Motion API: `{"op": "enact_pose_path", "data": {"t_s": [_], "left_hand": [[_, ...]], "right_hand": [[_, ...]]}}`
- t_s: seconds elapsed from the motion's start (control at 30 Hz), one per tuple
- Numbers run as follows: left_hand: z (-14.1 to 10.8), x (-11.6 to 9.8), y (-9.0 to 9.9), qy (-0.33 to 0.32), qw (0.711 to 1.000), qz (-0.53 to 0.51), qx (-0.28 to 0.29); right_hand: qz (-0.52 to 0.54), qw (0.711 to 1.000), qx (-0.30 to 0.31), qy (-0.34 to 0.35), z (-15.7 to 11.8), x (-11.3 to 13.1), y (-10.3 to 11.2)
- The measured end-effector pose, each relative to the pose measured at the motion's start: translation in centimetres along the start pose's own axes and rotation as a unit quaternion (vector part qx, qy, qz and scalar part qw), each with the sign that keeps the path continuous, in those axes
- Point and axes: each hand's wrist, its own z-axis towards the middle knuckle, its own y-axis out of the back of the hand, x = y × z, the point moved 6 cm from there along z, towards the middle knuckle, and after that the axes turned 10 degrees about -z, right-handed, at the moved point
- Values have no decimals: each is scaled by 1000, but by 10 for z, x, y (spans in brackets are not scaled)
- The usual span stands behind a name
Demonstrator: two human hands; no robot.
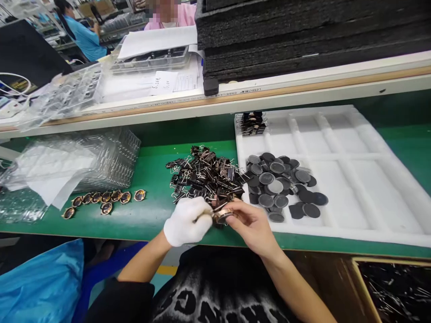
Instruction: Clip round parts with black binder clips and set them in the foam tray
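My left hand (pixel 189 222), in a white glove, pinches one side of a round gold-rimmed watch case (pixel 222 216). On its other side the bare fingers of my right hand (pixel 251 224) are closed around the edge. Whether a clip is also in my fingers is hard to make out. Just beyond both hands lies a heap of black binder clips (pixel 208 172) with wire handles. Right of the heap, dark round discs (pixel 276 186) are piled in a white foam tray (pixel 357 179). Several similar gold-rimmed cases (pixel 106 196) lie on the green table to the left.
Stacked clear plastic trays (pixel 117 157) stand at the left. A white shelf (pixel 168 110) crosses above the table, bearing black foam sheets (pixel 303 36). More clips (pixel 254 123) sit in the tray's far corner. A box of dark pieces (pixel 397 287) is at lower right. Two people are beyond the shelf.
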Motion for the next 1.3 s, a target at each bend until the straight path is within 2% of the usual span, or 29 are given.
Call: {"op": "enact_pose_path", "data": {"t_s": [0.07, 0.17, 0.3, 0.43, 0.53, 0.6, 0.7, 0.8, 0.97, 1.13, 1.3], "left_hand": [[1, 4, -4, 36, 996, 29, 77], [5, 15, -3, 116, 981, 76, 133], [11, 10, -9, 110, 975, 69, 180], [11, 6, -18, 97, 975, 50, 195], [10, 2, -19, 72, 981, 34, 176], [10, 2, -17, 77, 983, 37, 165], [11, 4, -15, 110, 979, 33, 171], [12, 6, -14, 141, 969, 19, 203], [11, 4, -16, 157, 947, 15, 282], [14, -3, -18, 128, 936, 20, 328], [16, -6, -25, 123, 917, 15, 379]], "right_hand": [[1, 999, 33, -3, -3, 2, 4], [-10, 997, 72, -5, -8, 4, 12], [-12, 996, 82, -18, -13, 1, 19], [13, 996, 89, -25, -16, -2, 21], [51, 992, 110, -19, -19, 4, 22], [53, 994, 92, -13, -21, 12, 28], [6, 1000, 15, -22, -25, 23, 44], [-84, 994, -15, -62, -27, 25, 56], [-235, 971, 25, -42, -20, 24, 67], [-277, 959, 66, -7, -12, 26, 71], [-293, 945, 126, 69, -11, 37, 61]]}}
